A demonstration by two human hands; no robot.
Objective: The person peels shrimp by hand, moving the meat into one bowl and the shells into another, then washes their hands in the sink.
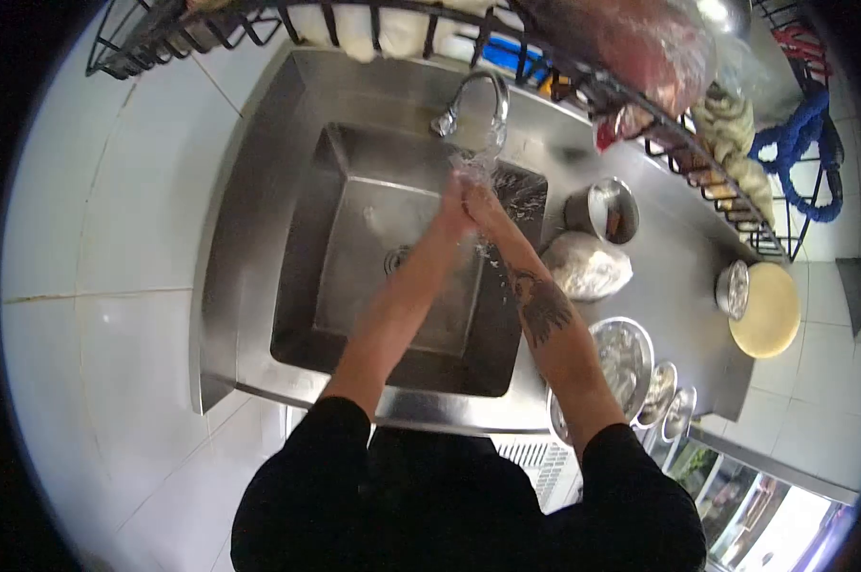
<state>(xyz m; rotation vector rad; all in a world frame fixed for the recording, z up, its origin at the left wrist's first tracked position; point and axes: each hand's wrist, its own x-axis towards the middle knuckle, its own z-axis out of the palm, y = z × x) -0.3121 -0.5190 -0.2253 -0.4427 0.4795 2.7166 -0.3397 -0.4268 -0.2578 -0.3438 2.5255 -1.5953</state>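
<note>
Both of my hands are together under the curved metal faucet, over the upper right part of the steel sink. Water splashes around them. My left hand touches my right hand, and the fingers of both are blurred and partly hidden by water. No object shows between them. The drain lies lower down in the basin, left of my forearms.
Right of the sink are a steel pot, a filled plastic bag and a large metal bowl beside smaller bowls. A round yellowish board stands farther right. A black wire rack hangs above, holding bags.
</note>
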